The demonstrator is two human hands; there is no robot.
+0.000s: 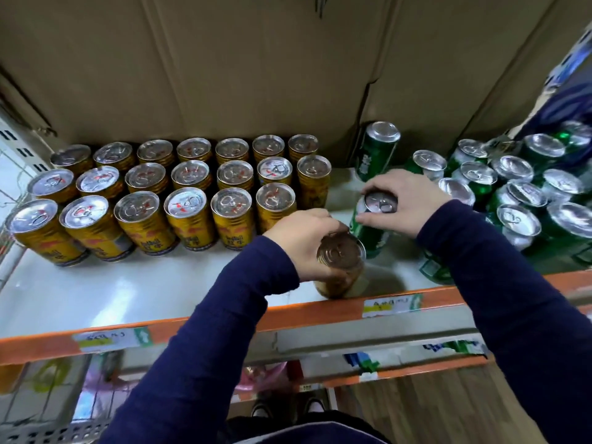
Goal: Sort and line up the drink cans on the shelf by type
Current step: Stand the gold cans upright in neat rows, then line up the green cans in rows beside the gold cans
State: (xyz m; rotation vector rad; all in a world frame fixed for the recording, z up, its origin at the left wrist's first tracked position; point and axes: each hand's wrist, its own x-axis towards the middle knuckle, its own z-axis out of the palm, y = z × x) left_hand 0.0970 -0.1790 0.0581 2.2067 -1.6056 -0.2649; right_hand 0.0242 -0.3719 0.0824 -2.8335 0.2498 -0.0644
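Observation:
Gold cans (187, 216) stand in three neat rows on the left of the white shelf (96, 290). Green cans (519, 200) crowd loosely at the right, and one tall green can (378, 149) stands alone against the cardboard. My left hand (304, 245) grips a gold can (341, 267) from above near the shelf's front edge, right of the front gold row. My right hand (407, 203) grips the top of a green can (371, 232) just behind it, and the two held cans nearly touch.
Cardboard boxes (224, 75) wall off the back of the shelf. An orange front rail (224, 318) carries paper price labels. A slotted metal upright (19, 149) bounds the left end. Lower shelves with packaged goods and a wooden floor show below.

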